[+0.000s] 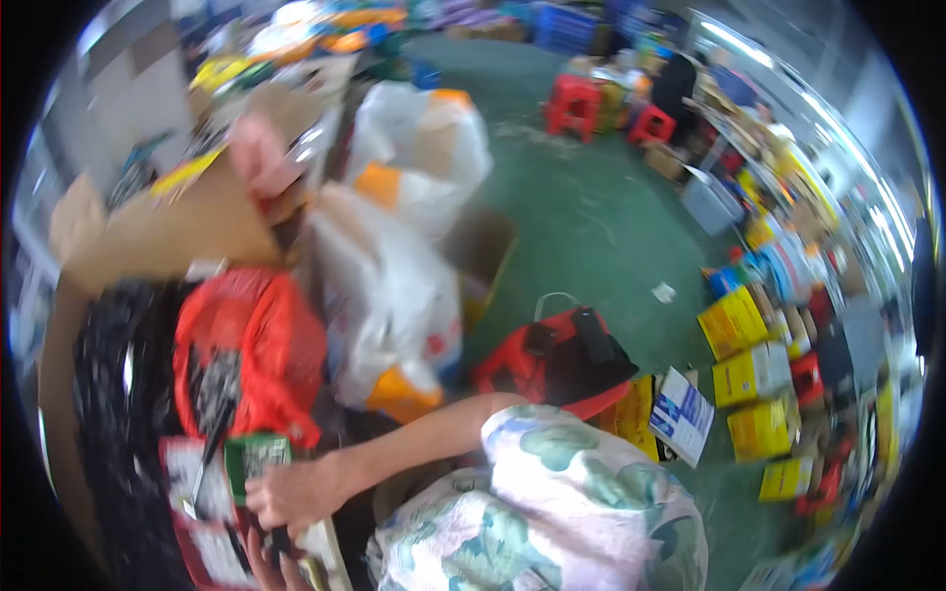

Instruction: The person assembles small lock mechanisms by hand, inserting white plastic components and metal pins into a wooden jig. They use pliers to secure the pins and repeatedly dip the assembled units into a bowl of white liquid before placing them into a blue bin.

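Note:
My right hand [296, 492] reaches in over the bench, fingers bent down and together at the near side of a small green box [258, 461] of small greyish pieces. What those fingers grip, if anything, is hidden. Just below it, partly cut off, my left hand [271, 563] has its fingers curled by a small dark item too blurred to name. Beside the green box lies a metal tool with a dark handle [202, 478], on a red-edged tray [182, 532] with pale contents. Beyond stands an open red plastic bag [271, 340] holding grey small parts.
Black plastic sheeting [123, 394] and a cardboard box wall [187, 222] border the bench. White sacks with orange patches [389, 295] stand alongside. On the green floor [581, 217] are a red-and-black bag [562, 360], yellow cartons [739, 379] at right and red stools [574, 106] farther off.

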A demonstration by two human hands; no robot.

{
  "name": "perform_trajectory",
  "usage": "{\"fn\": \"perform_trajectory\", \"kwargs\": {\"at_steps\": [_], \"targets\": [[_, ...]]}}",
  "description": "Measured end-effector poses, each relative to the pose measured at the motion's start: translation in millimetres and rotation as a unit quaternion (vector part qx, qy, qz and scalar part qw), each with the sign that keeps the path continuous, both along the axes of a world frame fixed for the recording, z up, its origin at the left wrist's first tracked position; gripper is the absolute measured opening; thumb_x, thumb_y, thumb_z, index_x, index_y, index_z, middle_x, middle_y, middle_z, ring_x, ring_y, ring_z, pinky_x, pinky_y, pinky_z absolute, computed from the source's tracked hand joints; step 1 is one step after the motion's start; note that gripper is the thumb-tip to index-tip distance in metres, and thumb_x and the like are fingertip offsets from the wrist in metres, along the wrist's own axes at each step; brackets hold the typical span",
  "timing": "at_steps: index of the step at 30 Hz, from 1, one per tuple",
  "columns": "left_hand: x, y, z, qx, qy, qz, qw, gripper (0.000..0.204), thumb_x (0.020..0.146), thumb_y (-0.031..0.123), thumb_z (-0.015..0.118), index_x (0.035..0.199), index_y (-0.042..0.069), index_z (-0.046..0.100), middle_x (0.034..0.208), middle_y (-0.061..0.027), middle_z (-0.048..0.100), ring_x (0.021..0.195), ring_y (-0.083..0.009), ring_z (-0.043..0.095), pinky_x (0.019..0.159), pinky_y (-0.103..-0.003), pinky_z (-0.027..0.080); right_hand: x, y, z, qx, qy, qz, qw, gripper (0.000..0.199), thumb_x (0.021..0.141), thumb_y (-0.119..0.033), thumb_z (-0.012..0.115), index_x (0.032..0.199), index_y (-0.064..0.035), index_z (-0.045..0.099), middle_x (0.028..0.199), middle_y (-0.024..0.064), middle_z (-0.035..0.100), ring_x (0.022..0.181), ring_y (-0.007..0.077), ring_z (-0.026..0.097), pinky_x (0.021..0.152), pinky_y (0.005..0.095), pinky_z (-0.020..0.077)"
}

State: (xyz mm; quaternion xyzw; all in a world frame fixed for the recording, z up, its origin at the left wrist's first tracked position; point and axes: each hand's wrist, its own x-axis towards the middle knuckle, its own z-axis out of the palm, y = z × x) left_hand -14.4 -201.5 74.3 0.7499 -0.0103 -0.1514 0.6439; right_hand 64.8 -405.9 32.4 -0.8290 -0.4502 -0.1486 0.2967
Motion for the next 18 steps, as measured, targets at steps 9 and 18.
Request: {"fn": "perform_trajectory", "kwargs": {"at_steps": [9,18], "targets": [[-70.1,64.2,-50.2,0.0,-0.084,0.348,0.934,0.044,0.094,0.003,0.067,0.136,0.0,0.059,0.108,-0.0044,0.067,0.098,-0.0116,0.062,0.09,-0.027,0.049,4.7,45.7,-15.4,0.033,0.069,0.106,0.991,0.031,0.073,-0.014,0.08,0.098,-0.0022,0.066,0.098,0.0135,0.063,0.096,0.0336,0.061,0.085,0.0435,0.0512],[-118.2,92.5,-72.4,0.155,-0.129,0.419,0.886,0.034,0.092,0.001,0.069,0.125,-0.001,0.067,0.105,-0.0055,0.067,0.093,-0.0104,0.061,0.078,-0.024,0.046,-2.1,117.0,-35.1,-0.06,0.143,0.17,0.973,0.029,0.081,-0.013,0.076,0.107,-0.0045,0.066,0.102,0.0092,0.061,0.099,0.0297,0.059,0.08,0.0425,0.0453]]}}
